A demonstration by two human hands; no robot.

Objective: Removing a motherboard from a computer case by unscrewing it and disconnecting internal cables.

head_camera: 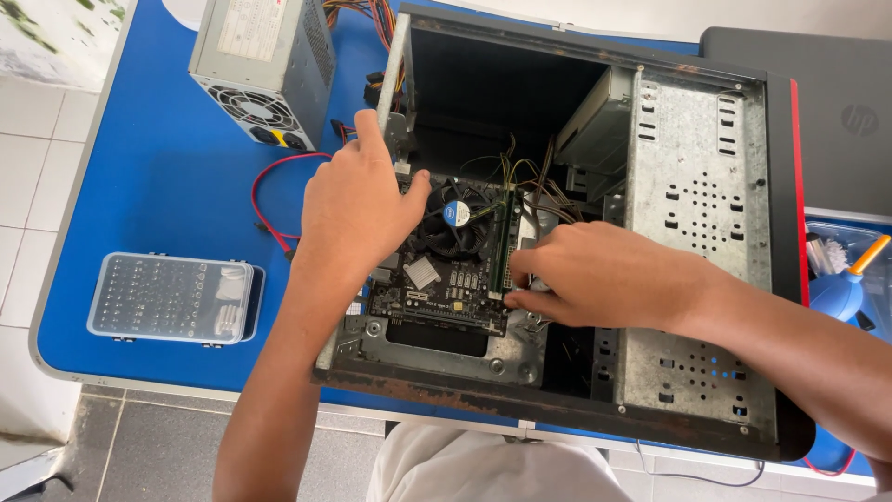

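the motherboard (437, 284) lies inside the open computer case (706, 186) on the blue desk (167, 195). the left hand (358, 209) rests on its left edge, fingers loosely spread, gripping nothing. the right hand (595, 274) pinches its right edge with curled fingers. a power supply (265, 70) and a clear bit box (172, 297) lie left of the case.

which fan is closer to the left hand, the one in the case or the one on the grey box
The cooler fan on the motherboard inside the case: the left hand rests right beside it. The power supply fan sits outside, up on the blue table.
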